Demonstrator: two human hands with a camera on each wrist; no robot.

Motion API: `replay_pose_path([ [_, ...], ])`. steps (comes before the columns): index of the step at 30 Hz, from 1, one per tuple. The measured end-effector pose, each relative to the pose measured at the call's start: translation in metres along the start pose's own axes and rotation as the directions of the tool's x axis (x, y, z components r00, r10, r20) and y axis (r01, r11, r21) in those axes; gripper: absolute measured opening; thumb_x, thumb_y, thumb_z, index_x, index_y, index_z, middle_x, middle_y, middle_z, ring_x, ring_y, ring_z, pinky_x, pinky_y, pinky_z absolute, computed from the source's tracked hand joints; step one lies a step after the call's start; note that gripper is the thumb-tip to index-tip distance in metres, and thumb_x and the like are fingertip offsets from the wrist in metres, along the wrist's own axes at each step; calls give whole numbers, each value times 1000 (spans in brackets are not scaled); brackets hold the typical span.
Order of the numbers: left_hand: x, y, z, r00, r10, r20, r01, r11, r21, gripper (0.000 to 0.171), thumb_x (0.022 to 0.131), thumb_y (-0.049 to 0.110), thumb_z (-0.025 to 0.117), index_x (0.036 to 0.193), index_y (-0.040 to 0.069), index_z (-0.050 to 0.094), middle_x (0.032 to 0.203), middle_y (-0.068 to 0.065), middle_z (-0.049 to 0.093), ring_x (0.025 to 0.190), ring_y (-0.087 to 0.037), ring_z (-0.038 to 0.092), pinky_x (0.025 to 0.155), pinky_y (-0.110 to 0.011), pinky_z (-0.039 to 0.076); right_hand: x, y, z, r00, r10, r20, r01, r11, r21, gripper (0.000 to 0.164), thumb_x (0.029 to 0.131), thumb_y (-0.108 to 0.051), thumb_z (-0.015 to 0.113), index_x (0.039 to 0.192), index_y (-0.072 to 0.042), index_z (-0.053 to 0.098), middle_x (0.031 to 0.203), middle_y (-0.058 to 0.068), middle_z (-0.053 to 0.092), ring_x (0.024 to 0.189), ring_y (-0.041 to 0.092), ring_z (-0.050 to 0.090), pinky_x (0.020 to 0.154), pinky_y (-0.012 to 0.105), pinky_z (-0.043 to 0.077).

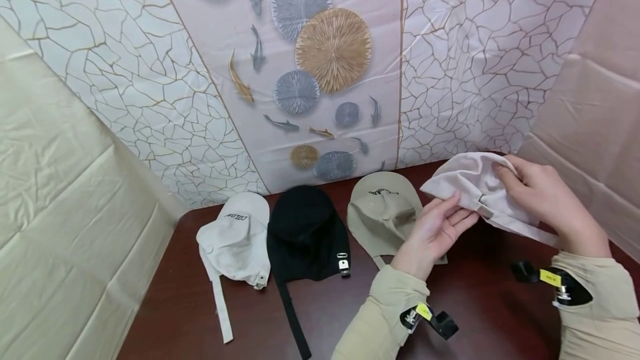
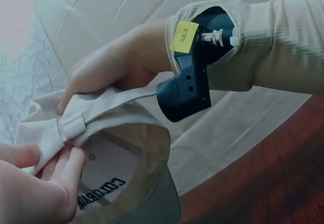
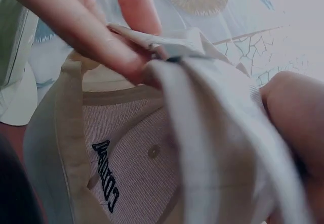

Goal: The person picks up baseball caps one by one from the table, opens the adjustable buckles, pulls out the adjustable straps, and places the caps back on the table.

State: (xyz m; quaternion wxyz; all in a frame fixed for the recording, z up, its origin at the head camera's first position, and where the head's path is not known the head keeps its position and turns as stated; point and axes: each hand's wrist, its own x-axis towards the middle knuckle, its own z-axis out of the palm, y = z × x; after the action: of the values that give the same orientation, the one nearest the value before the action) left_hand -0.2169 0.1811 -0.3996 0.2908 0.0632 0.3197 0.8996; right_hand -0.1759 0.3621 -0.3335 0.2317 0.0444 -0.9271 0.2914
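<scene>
A pale baseball cap is held up over the right part of the table by both hands. My left hand pinches its back edge beside the buckle, thumb on one side and fingers on the other. On the far side, my right hand grips the cap's fabric. The loose strap runs from the buckle toward the right wrist. Dark lettering shows inside the cap in the right wrist view. Just left of the left hand lies a beige cap, partly hidden by that hand.
A white cap and a black cap lie to the left on the dark red table, straps hanging toward the front. Patterned cloth stands behind the table, with plain cloth on the left side.
</scene>
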Motion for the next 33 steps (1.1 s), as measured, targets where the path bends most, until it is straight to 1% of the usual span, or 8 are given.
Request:
replay_pose_path([
  [3,-7,9,5,999,20,31,-21,999,25,26,105,9,51,127,0,60,133,-29,57,128,-38,52,108,-53,38,-1,-7,-1,999,21,-26,-21,1000,-1,25,105,-28,52,108,-9,66,74,9,58,65,15,46,57,24,30],
  [8,-27,37,18,991,84,100,-91,994,63,29,106,8,49,133,2,57,137,-32,53,129,-41,49,107,-50,39,-1,-25,2,995,15,-99,-13,1000,20,25,105,-30,51,101,-9,64,64,7,50,59,13,43,53,25,29],
  [13,-53,66,29,975,133,180,-160,976,145,28,105,5,49,131,0,58,137,-32,53,121,-33,60,105,-49,43,0,-48,9,981,3,-193,15,996,87,23,105,-27,52,104,-8,65,70,10,57,62,7,44,54,22,30],
  [20,-81,99,18,950,175,259,-241,937,254,30,105,3,46,134,0,53,124,-18,64,101,-14,68,103,-46,47,5,-83,25,955,-92,-280,136,981,139,21,105,-24,54,98,-7,66,66,7,53,59,5,43,51,22,31],
  [24,-87,110,6,945,220,242,-277,932,234,31,106,5,46,136,0,51,118,-11,64,99,-14,69,101,-44,48,14,-98,33,958,-128,-255,165,978,131,21,104,-25,55,102,-8,68,66,6,55,56,9,46,50,22,33],
  [27,-88,112,-2,942,262,212,-305,930,205,32,107,6,45,138,-2,49,119,-13,64,99,-16,70,101,-45,48,18,-103,39,960,-158,-231,188,976,113,19,103,-24,58,108,-9,69,68,6,58,59,12,48,53,22,34],
  [30,-89,112,-6,939,297,171,-326,930,171,34,108,7,43,140,-2,47,122,-17,63,102,-18,69,100,-44,48,19,-107,45,965,-140,-222,170,978,121,21,102,-25,59,112,-11,70,75,8,63,65,16,50,58,23,35],
  [33,-90,113,-7,933,339,122,-354,926,135,34,108,9,43,140,-1,47,125,-20,63,106,-21,68,99,-43,49,16,-114,47,958,-90,-272,143,973,181,25,102,-28,60,119,-12,70,92,10,69,72,11,54,62,19,37],
])
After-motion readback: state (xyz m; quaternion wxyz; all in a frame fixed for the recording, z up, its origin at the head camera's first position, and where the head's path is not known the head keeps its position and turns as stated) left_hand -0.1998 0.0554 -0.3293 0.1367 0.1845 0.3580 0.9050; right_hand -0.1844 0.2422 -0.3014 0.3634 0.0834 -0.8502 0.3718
